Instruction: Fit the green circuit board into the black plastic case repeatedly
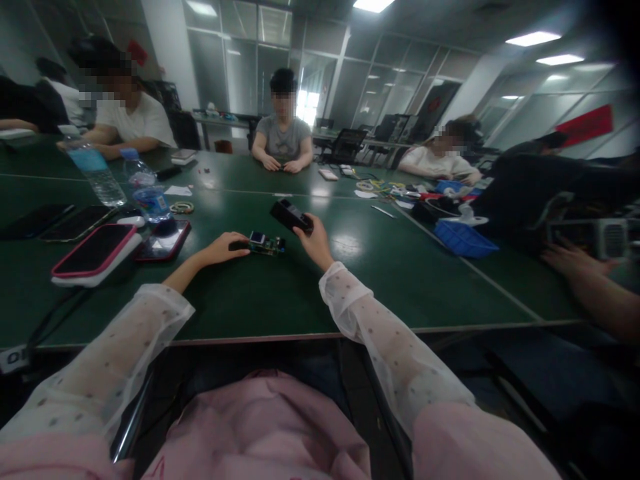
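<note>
Near the middle of the green table (240, 293), my left hand (226, 248) has its fingers closed on the left end of a small green circuit board (270, 247) with a little screen on it. My right hand (315, 240) grips the lower right end of a black rectangular case (289, 215), which is tilted just above and to the right of the board. The case and the board are apart. What the case holds inside cannot be made out.
Phones (95, 251), a second phone (165, 240) and water bottles (148, 190) stand at left. Blue trays (463, 239) and tangled cables (373, 187) lie at right. People sit across the table; a person's hand (577, 260) is at far right.
</note>
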Tool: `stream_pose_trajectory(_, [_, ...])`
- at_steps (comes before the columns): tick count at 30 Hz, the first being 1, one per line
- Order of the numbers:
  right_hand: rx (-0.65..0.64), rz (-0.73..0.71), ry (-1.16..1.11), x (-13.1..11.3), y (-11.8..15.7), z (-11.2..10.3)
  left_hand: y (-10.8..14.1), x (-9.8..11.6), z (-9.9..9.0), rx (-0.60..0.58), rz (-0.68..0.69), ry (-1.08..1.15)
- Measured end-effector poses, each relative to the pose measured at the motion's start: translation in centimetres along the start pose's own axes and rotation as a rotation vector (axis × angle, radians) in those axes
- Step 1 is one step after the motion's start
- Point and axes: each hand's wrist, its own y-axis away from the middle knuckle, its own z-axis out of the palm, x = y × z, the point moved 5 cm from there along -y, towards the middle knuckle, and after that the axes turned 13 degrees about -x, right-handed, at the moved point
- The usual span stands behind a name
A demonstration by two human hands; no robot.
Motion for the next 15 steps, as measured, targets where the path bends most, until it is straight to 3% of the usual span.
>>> stream_pose_trajectory(6, [-0.161,-0.158,-0.094,-3.5,0.9,1.6,0.1,0.0,0.1,0.01,-0.034,-0.003])
stream_pose_trajectory(15, [-0.328,-0.224,-0.045,-3.9,1.7,2.4,-0.1,-0.6,0.2,0.012,-0.044,0.006])
